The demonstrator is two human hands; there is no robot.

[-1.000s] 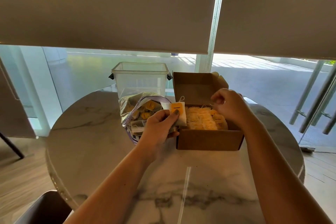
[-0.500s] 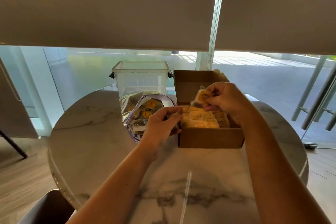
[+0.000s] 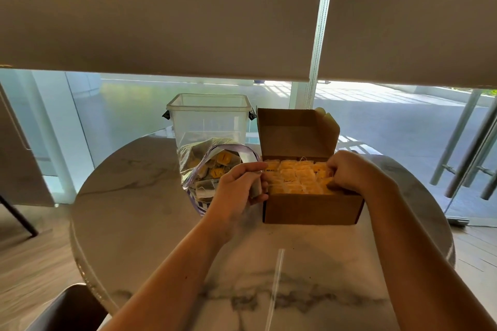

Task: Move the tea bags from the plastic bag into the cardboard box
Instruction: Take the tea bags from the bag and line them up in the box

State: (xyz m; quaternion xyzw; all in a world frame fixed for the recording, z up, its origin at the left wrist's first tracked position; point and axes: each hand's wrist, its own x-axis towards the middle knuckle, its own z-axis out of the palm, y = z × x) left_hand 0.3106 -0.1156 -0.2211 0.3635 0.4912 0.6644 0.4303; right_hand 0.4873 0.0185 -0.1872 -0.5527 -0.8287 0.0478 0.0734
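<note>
Containers on the marble table (image 3: 150,212) number three: one cardboard box (image 3: 312,208) at right, lid up, packed with rows of yellow-tagged tea bags (image 3: 297,177); one plastic bag (image 3: 208,169) left of it, holding more, too jumbled to count; one clear tub (image 3: 209,121) behind, apparently empty. My left hand (image 3: 238,189) pinches a tea bag at the box's left wall. My right hand (image 3: 349,172) curls into the box's right side; its grip I cannot tell.

Home dining or living area, likely. Round marble-top table (image 3: 150,223) beside floor-to-ceiling glass (image 3: 129,110); 2 roller blinds (image 3: 161,13) half lowered; wood-plank floor (image 3: 29,258); dark chair back (image 3: 70,309) at table's near-left edge; paved terrace (image 3: 403,126) outside.
</note>
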